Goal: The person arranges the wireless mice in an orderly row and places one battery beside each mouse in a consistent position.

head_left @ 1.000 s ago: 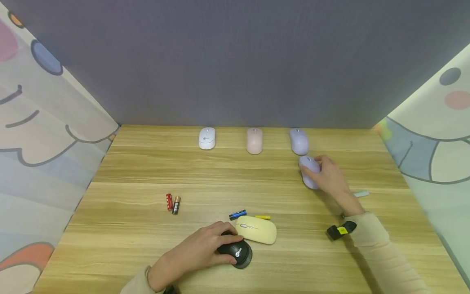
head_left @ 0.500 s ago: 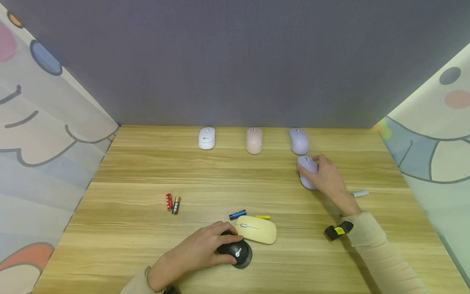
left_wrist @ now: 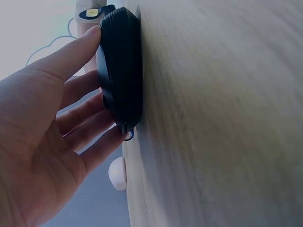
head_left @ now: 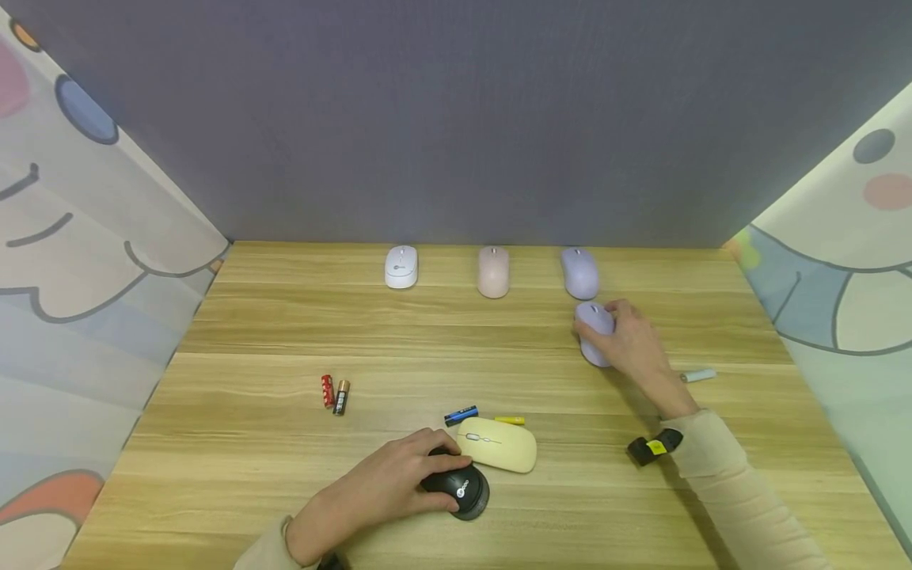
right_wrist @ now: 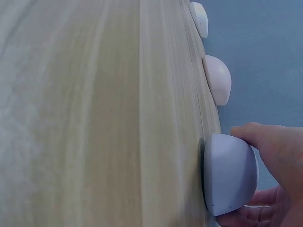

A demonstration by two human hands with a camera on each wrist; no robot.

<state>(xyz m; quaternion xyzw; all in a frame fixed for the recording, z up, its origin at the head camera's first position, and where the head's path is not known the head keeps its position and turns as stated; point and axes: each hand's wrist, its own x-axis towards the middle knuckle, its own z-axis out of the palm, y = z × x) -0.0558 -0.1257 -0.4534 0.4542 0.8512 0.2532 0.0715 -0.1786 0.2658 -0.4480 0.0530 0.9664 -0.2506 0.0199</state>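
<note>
My left hand (head_left: 388,481) grips a black computer mouse (head_left: 470,484) at the front middle of the table, thumb on one side and fingers on the other. In the left wrist view that black mouse (left_wrist: 122,71) stands with its underside along the wood. A flat yellow mouse (head_left: 499,446) lies right beside it. My right hand (head_left: 637,352) holds a lilac mouse (head_left: 594,318) between thumb and fingers. In the right wrist view the held lilac mouse (right_wrist: 231,174) is close over the table. Just behind it lies a second lilac mouse (head_left: 581,274).
Along the back edge sit a white mouse (head_left: 401,267) and a pink mouse (head_left: 494,273). A red battery (head_left: 328,391) and a black battery (head_left: 342,398) lie left; a blue battery (head_left: 461,416) and a yellow battery (head_left: 509,420) behind the yellow mouse. A pale green stick (head_left: 698,375) lies right.
My right hand has shifted slightly left together with the lilac mouse. The left hand and the black mouse have stayed in place.
</note>
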